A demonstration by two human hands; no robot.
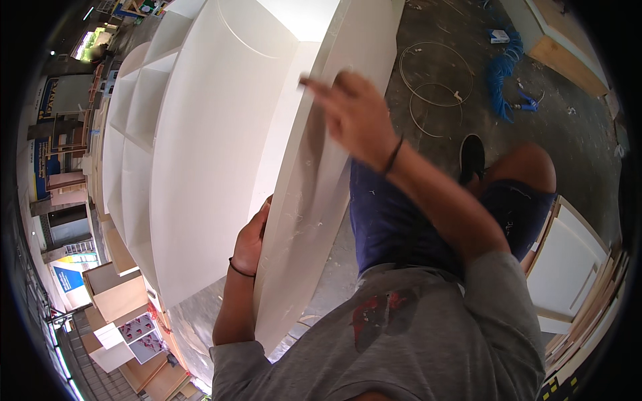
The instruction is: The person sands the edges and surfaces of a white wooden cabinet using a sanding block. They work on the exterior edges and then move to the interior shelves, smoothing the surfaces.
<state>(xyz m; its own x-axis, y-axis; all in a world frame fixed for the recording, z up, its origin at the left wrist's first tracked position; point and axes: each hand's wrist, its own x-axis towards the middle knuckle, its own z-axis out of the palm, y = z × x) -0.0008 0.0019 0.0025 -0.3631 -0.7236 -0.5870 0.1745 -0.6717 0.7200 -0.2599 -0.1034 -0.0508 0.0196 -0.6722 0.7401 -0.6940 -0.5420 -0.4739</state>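
A large white cabinet point(221, 134) with open compartments fills the left and middle of the view. My left hand point(251, 242) grips the near side panel point(294, 220) of this cabinet, its fingers curled over the panel's edge and partly hidden. Above the same panel, farther up, is my right hand point(354, 113), blurred by motion, with fingers bent. A small dark bit shows at its fingertips, too smeared to name. Thin pale strands and scraps cling to the panel's outer face, below my right hand.
On the floor at the upper right lie a coiled blue hose point(501, 73), loops of thin pale strip point(438, 87) and a small box point(498, 36). A white-faced panel point(565, 257) leans at the right. Cabinets and boards point(120, 294) stand at the lower left.
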